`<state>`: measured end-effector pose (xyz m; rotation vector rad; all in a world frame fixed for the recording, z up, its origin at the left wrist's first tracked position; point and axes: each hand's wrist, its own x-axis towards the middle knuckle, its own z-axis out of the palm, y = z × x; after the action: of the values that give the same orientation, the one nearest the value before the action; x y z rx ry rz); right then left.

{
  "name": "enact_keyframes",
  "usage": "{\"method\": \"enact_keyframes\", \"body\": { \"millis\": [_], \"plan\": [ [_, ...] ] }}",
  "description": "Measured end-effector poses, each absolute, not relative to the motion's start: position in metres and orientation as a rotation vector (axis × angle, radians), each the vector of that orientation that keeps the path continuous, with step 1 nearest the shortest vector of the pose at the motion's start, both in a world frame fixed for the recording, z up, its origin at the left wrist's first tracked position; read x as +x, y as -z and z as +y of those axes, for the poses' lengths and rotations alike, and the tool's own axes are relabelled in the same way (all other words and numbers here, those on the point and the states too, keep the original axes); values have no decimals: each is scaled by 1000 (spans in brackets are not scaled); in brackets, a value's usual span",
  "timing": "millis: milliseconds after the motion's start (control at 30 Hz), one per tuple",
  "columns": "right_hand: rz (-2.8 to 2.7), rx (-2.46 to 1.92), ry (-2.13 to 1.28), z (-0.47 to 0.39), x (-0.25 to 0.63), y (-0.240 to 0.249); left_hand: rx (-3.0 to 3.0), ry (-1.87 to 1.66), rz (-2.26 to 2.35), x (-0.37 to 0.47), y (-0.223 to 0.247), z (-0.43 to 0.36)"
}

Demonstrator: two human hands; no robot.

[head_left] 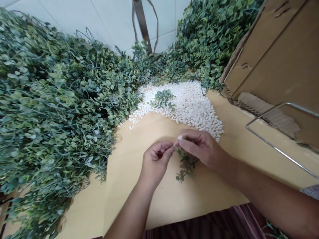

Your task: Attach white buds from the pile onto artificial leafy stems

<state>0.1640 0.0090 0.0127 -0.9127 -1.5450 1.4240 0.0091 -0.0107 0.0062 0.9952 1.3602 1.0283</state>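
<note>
Near the middle of the table my left hand (pixel 157 158) pinches the stem end of an artificial greenery sprig (pixel 186 165). The small green leaves of the sprig hang below my fingers. My right hand (pixel 199 146) meets the left at the stem, thumb and forefinger closed on a small white flower piece (pixel 180 137). Just behind my hands spreads a heap of the same little white pieces (pixel 191 103). On that heap lies a loose green sprig (pixel 163 99).
A large mound of artificial greenery (pixel 67 99) covers the left side, and more greenery (pixel 214 36) is piled at the back right. A cardboard box (pixel 279 56) stands on the right. In front of it is a bent metal wire frame (pixel 274 149). Tiled wall (pixel 109 16) lies behind.
</note>
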Motion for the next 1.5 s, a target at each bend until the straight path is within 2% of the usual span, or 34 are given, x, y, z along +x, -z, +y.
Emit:
{"method": "enact_keyframes", "body": {
  "millis": [133, 300, 433, 600, 767, 900, 1033, 1367, 1500],
  "plan": [
    [-1544, -530, -1702, 14, 181, -24, 993, -978, 1332, 7, -10, -11],
    [-1392, -999, -1548, 20, 177, -9, 1021, -969, 1282, 5, -17, -8],
    [-1604, -979, -1642, 12, 163, 0, 1093, -1051, 1260, 10, -24, 2],
    [-1648, -1101, -1379, 13, 162, -3, 1274, -1016, 1269, 11, -24, 18],
    [-1836, -1163, -1055, 18, 164, -1, 1686, -1007, 1460, 4, -1, 59],
    [-1877, -1200, -1033, 19, 162, 2, 2032, -780, 1700, 6, 9, 86],
    [-1840, -1206, -1107, 18, 163, 2, 2158, -675, 1744, 9, 8, 91],
    [-1830, -1210, -1033, 20, 163, 3, 2147, -725, 1627, 11, 11, 90],
    [-1796, -1205, -979, 21, 165, 3, 1697, -908, 1504, 14, 8, 82]
  ]
}}
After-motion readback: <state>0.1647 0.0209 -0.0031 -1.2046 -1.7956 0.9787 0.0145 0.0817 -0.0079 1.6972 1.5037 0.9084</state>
